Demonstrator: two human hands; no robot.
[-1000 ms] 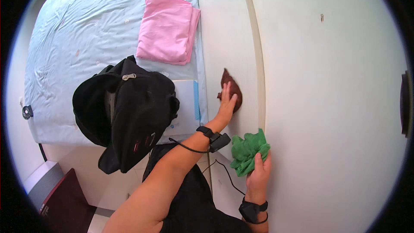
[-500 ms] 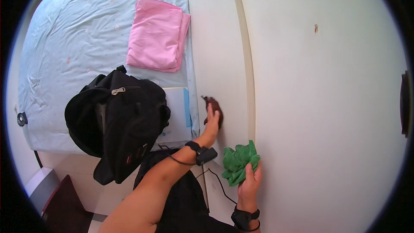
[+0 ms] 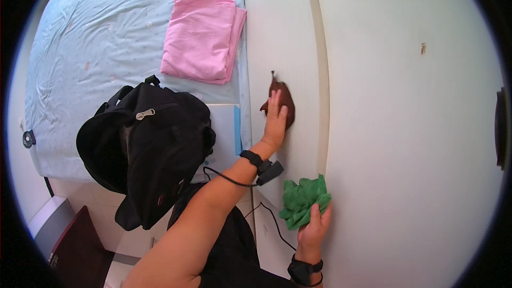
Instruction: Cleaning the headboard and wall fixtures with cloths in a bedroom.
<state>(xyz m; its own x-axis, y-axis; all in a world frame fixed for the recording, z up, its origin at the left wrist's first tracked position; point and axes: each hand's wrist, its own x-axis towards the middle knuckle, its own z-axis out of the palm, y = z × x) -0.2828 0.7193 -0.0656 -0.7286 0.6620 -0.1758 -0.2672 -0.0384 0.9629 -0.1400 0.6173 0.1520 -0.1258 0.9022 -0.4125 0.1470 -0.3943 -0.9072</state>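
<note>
- Left hand (image 3: pixel 276 120): fingers spread flat, palm pressing a brown cloth (image 3: pixel 281 102) against the pale vertical panel (image 3: pixel 277 37). Not a pinch; the hand lies open on top of the cloth.
- The brown cloth sticks out past the fingertips, up and to the right of the hand. Its long axis runs roughly along the panel, in line with the forearm.
- Left wrist carries a dark band with a small clipped device (image 3: pixel 269 170); a thin cable trails from it toward the body.
- Right hand (image 3: pixel 313 229): fingers curled tight around a bunched green cloth (image 3: pixel 303 200), held against the lower edge of the white wall (image 3: pixel 416 144), below the left hand and to its right.
- The two cloths are apart; the narrow raised strip (image 3: pixel 320 74) between panel and wall runs between them.
- The left hand is the nearer one to the brown cloth; the right hand is well clear of it.
- Containers: a black backpack (image 3: pixel 152 149) stands left of the left forearm, top flap loose, zip partly open; contents too dark to tell.
- Further left and up: bed with a light blue sheet (image 3: pixel 106 42), a folded pink cloth (image 3: pixel 201 34) lying on it near the panel.
</note>
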